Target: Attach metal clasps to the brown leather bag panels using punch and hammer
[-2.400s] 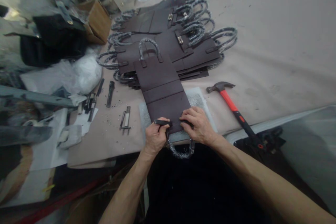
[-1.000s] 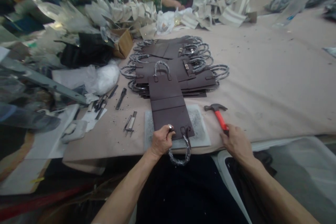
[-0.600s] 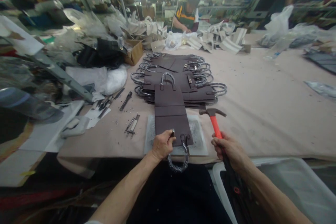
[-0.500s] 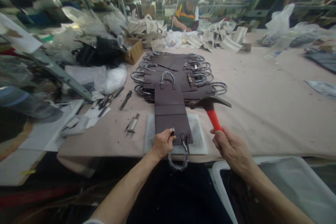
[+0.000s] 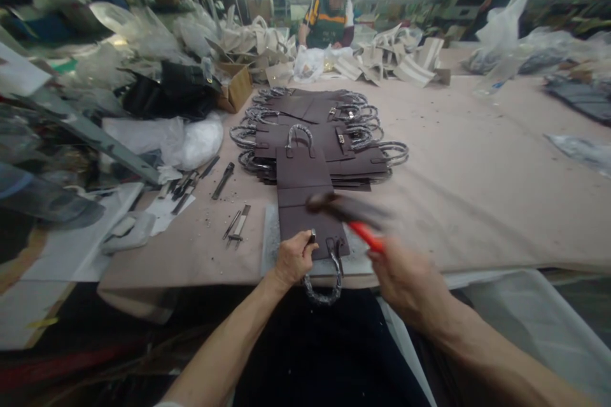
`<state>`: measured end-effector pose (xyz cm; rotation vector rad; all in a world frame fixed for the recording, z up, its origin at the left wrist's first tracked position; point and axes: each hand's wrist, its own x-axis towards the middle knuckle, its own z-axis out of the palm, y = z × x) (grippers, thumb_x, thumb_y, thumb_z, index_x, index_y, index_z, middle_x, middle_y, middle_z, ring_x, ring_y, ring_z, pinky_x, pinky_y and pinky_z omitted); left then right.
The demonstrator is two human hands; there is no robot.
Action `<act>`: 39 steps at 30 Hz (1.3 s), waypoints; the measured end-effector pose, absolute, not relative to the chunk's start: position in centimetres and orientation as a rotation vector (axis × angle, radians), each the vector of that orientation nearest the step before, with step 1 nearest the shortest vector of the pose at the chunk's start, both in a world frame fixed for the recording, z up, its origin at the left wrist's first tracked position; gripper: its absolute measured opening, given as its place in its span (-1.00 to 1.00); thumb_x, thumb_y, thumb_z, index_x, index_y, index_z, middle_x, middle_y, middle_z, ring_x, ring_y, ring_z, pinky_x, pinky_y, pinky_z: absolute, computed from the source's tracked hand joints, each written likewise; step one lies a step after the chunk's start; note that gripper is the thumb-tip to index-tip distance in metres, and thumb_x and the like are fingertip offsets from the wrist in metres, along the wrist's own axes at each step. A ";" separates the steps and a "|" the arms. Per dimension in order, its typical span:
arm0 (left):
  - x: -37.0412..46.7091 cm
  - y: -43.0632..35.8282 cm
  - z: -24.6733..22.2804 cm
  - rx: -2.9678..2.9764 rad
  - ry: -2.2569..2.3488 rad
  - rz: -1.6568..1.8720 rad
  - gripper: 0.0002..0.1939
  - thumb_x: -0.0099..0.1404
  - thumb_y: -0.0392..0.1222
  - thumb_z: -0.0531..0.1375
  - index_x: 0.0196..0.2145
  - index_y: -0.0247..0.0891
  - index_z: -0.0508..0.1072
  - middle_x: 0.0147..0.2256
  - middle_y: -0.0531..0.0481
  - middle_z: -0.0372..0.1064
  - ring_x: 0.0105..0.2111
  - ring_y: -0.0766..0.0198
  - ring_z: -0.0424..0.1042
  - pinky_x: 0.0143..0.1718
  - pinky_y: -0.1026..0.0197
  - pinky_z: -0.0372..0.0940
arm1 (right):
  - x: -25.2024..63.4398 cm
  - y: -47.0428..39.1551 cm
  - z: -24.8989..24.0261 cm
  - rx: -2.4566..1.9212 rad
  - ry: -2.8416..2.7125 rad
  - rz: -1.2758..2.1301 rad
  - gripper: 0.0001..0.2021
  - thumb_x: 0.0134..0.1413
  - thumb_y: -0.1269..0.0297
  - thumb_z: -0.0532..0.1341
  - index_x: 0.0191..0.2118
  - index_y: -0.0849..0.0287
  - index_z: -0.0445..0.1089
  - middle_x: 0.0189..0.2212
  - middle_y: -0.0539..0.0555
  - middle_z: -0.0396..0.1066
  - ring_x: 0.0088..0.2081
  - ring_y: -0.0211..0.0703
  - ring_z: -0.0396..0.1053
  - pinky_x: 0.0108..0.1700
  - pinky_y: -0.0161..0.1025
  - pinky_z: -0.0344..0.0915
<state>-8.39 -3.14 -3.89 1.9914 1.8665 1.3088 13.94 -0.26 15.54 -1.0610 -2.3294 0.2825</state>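
Observation:
A dark brown leather panel (image 5: 303, 172) lies lengthwise over a pale slab (image 5: 270, 238), with a plastic-wrapped handle at each end. Near its front end, my left hand (image 5: 293, 259) pinches a short metal punch (image 5: 312, 236) upright on the leather. My right hand (image 5: 405, 280) is wrapped round the red grip of a hammer (image 5: 365, 234), blurred by motion. The hammer's head hangs over the panel, above and slightly right of the punch. Behind, similar brown panels (image 5: 360, 168) with wrapped handles lie stacked.
Metal tools (image 5: 223, 180) and a pronged punch (image 5: 238, 229) lie left of the slab. A cardboard box (image 5: 235, 89), plastic bags and pale strips (image 5: 420, 63) stand further back. A person (image 5: 329, 16) is across the table. A white bin (image 5: 525, 324) is at lower right.
The hammer in my right hand has swung left, its head now over the panel. My left hand keeps its pinch on the punch. The camera view has shifted slightly.

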 end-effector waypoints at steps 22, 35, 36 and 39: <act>-8.7 -3.5 -2.0 1.908 1.750 1.326 -0.82 0.37 -0.27 0.21 -0.07 -0.21 0.48 -0.18 -0.06 0.56 -0.17 0.19 0.58 -0.08 0.18 0.47 | 13.9 5.9 1.3 -1.027 -2.421 0.401 -0.64 0.29 0.21 0.15 0.14 0.20 0.36 0.10 0.28 0.36 0.10 0.13 0.31 0.16 0.07 0.26; -9.3 -4.1 -1.4 1.899 1.772 1.366 -0.90 0.39 -0.22 0.27 -0.18 -0.27 0.56 -0.25 -0.07 0.60 -0.23 0.23 0.60 -0.15 0.23 0.52 | 10.4 4.5 -0.7 -0.922 -2.432 0.621 -0.64 0.14 0.29 0.32 0.07 0.15 0.44 0.08 0.21 0.37 0.10 0.14 0.26 0.17 0.14 0.17; -9.3 -4.1 -1.3 1.919 1.763 1.359 -0.90 0.39 -0.22 0.27 -0.18 -0.27 0.56 -0.24 -0.07 0.60 -0.23 0.23 0.61 -0.15 0.24 0.52 | 10.4 4.5 -0.7 -0.925 -2.430 0.627 -0.64 0.14 0.28 0.32 0.07 0.15 0.44 0.09 0.21 0.37 0.10 0.14 0.26 0.17 0.14 0.17; -9.5 -4.0 -1.2 1.979 1.718 1.341 -0.90 0.41 -0.22 0.25 -0.18 -0.26 0.56 -0.23 -0.08 0.62 -0.22 0.22 0.62 -0.13 0.24 0.53 | 10.2 4.6 -0.7 -0.941 -2.439 0.644 -0.65 0.16 0.28 0.31 0.07 0.15 0.44 0.09 0.20 0.37 0.11 0.14 0.27 0.17 0.13 0.16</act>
